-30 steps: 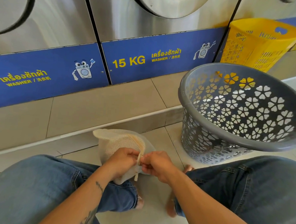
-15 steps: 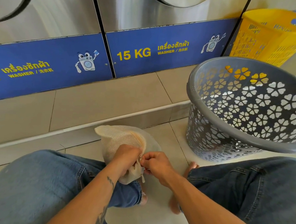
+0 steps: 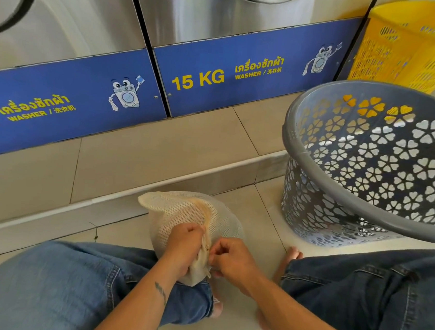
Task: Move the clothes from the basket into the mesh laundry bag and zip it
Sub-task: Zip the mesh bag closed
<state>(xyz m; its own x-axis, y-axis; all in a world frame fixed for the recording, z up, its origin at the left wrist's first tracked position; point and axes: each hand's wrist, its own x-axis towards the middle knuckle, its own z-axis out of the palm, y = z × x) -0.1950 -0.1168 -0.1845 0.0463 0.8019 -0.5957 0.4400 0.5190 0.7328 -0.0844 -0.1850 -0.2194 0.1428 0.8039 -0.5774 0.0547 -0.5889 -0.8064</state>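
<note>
While both hands (image 3: 208,252) pinch the mesh bag's (image 3: 183,213) zipper edge, the grey basket (image 3: 361,197) stands apart.

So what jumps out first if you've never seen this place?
The hands, left and right, low in the middle, pinch a cream mesh bag at its zip. To the right stands a grey basket with flower-shaped holes, and behind runs the washers' blue band marked 15 KG.
</note>
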